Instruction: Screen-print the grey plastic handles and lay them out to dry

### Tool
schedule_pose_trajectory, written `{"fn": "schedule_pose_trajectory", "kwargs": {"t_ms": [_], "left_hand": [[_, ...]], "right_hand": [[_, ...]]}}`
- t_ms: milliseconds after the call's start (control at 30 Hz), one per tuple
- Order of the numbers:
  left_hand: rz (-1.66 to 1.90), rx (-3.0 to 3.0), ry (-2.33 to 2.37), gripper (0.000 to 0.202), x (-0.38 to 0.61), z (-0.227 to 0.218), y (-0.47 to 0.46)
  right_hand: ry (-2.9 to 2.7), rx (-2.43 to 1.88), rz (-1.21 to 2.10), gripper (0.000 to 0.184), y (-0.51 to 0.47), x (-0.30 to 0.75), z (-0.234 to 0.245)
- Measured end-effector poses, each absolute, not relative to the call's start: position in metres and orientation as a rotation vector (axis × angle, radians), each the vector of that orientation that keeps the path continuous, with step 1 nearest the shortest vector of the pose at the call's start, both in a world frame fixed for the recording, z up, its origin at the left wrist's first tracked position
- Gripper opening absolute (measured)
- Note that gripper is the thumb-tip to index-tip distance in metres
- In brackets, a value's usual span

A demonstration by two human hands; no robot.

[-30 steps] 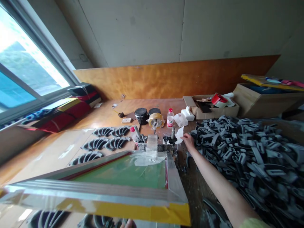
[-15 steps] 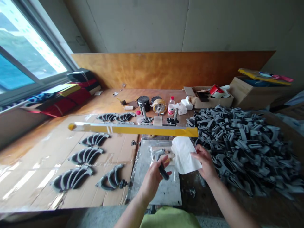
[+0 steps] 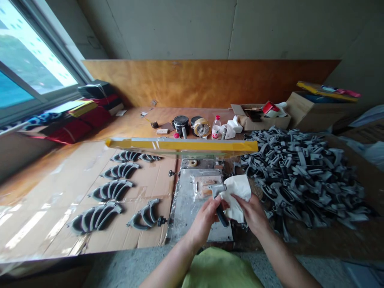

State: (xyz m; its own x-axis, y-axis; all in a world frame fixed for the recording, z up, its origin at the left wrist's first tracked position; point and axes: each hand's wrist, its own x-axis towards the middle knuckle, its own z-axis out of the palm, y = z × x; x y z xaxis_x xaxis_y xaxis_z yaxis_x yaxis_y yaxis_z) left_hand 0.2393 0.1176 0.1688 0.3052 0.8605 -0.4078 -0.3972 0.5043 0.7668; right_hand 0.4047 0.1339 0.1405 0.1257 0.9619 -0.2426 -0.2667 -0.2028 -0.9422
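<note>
- Wooden surface (image 3: 126, 120): the broad support I see from my remote view, running under everything below.
- Cardboard sheet (image 3: 54, 200): lies on the left under glossy clear plastic, carrying rows of grey, ribbed, fan-shaped pieces.
- Heap of grey moulded parts (image 3: 300, 176): a loose, matte pile on the right; the lower pieces are hidden.
- Screen-printing frame (image 3: 181, 145): raised and seen edge-on, its yellow-taped edge hiding the mesh.
- Open cardboard box (image 3: 264, 122): back right, holding red and white items I cannot make out.
- Plastic-wrapped metal plate (image 3: 192, 212): smeared and lying directly under both hands.
- Black-lidded can (image 3: 181, 125), roll of packing tape (image 3: 201, 128), water bottle (image 3: 216, 129): grouped beyond the frame; the can's contents are hidden.
- Left hand (image 3: 205, 224): its fingers (image 3: 213, 203) curl around the grey T-shaped part (image 3: 217, 190), whose black grip points down.
- Right hand (image 3: 253, 214): its fingers (image 3: 241, 199) pinch a crumpled white cloth (image 3: 238, 198) against the part's head, above the plate.
</note>
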Motion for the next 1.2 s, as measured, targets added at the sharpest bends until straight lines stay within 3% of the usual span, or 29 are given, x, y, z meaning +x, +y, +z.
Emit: {"fn": "schedule_pose_trajectory", "kwargs": {"t_ms": [133, 300, 433, 500, 633, 767, 867, 1200], "left_hand": [[0.744, 0.845, 1.002, 0.048, 0.225, 0.182, 0.111], [0.730, 0.964, 1.071, 0.044, 0.223, 0.186, 0.105], [0.738, 1.017, 1.067, 0.043, 0.227, 0.179, 0.103], [0.722, 1.043, 1.071, 0.043, 0.228, 0.171, 0.103], [0.657, 1.043, 1.080, 0.046, 0.231, 0.147, 0.101], [0.644, 1.062, 1.097, 0.048, 0.238, 0.130, 0.097], [0.635, 1.109, 1.122, 0.050, 0.242, 0.125, 0.094], [0.614, 1.208, 1.094, 0.046, 0.247, 0.120, 0.087]], "right_hand": [[-0.805, -1.391, 0.864, 0.047, 0.146, 0.423, 0.153], [-1.380, -1.396, 0.272, 0.009, 0.139, 0.418, 0.187], [-1.654, -1.336, -0.001, 0.029, 0.129, 0.400, 0.195], [-1.686, -1.355, 0.032, 0.032, 0.128, 0.396, 0.189], [-1.563, -1.489, 0.537, 0.011, 0.125, 0.391, 0.170], [-1.228, -1.570, 0.942, 0.033, 0.113, 0.383, 0.156], [-1.020, -1.528, 1.020, 0.041, 0.104, 0.379, 0.149], [-1.078, -1.615, 0.879, 0.035, 0.098, 0.381, 0.151]]}}
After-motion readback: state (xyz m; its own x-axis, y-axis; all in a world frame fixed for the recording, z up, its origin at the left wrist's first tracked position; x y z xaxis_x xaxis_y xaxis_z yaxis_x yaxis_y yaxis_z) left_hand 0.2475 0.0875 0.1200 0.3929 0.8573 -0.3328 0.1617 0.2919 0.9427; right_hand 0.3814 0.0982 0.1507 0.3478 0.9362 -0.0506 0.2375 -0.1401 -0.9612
